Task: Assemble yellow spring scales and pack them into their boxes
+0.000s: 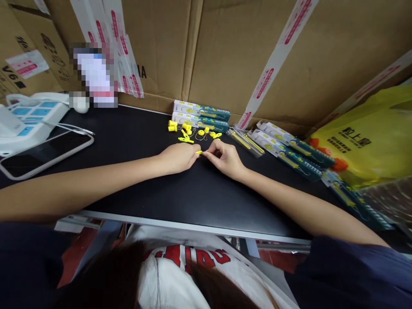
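Observation:
My left hand (181, 157) is closed on a small yellow plastic part (198, 152), whose tip sticks out past the fingertips. Close beside it, the thumb and fingertips of my right hand (224, 159) pinch together at the end of that part; whatever lies between them is too small to name. Just beyond both hands, several loose yellow plastic pieces (185, 139) and bent metal wire hooks (201, 136) are scattered on the black table (180, 197). Clear plastic packets (246, 141) with yellow sticks inside lie past my right hand.
Narrow printed boxes (201, 121) are stacked at the back, and more boxes (286, 154) lie to the right beside a yellow plastic bag (370, 133). On the left are a phone (48, 152) and a white power strip (35, 116). Large cardboard (225, 56) walls the far edge.

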Motion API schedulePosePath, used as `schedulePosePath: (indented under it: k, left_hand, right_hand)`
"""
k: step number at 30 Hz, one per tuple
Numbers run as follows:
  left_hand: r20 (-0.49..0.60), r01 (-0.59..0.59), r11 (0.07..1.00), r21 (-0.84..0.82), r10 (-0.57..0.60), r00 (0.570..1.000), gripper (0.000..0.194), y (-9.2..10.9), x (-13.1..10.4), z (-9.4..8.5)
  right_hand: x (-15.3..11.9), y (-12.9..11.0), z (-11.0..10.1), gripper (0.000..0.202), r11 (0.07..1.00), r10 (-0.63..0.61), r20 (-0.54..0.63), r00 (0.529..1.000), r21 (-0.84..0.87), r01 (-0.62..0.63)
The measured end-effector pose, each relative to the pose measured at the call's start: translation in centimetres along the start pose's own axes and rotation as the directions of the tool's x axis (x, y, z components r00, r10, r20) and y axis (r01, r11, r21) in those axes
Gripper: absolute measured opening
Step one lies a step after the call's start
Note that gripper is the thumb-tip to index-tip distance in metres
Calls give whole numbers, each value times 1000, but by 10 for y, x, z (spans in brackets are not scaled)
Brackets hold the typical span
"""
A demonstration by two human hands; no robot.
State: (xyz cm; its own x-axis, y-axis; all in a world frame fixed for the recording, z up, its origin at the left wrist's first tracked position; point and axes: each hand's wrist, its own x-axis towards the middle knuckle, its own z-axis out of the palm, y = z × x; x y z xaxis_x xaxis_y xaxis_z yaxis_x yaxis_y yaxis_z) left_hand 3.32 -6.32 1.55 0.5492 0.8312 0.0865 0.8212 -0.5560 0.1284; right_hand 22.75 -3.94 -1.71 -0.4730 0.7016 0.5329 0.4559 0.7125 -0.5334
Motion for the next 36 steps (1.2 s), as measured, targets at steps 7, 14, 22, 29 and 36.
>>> schedulePosePath:
  k: [7,14,22,29,36]
  left_hand:
    - [-2,-2,996,-88,2,1000,26,3,-1,1]
    - [5,18,973,-230,-17,1000,25,4,1,1]
    - [68,100,935,-340,-81,994,21,4,-1,-3]
    - [32,-6,988,-157,11,999,23,-1,-4,-1]
    - [28,-73,997,-32,74,997,25,-12,1,0]
  right_hand:
    - [-1,-4,1,33,1000,9,-4,1000,-17,-9]
    - [-3,-7,3,31,999,-18,-33,999,-37,16]
    - [-5,-5,2,28,982,-125,-29,992,-148,119]
    - [-1,-3,-2,31,1000,-26,27,999,-7,26]
    - [3,4,-4,33,971,103,88,991,209,-120]
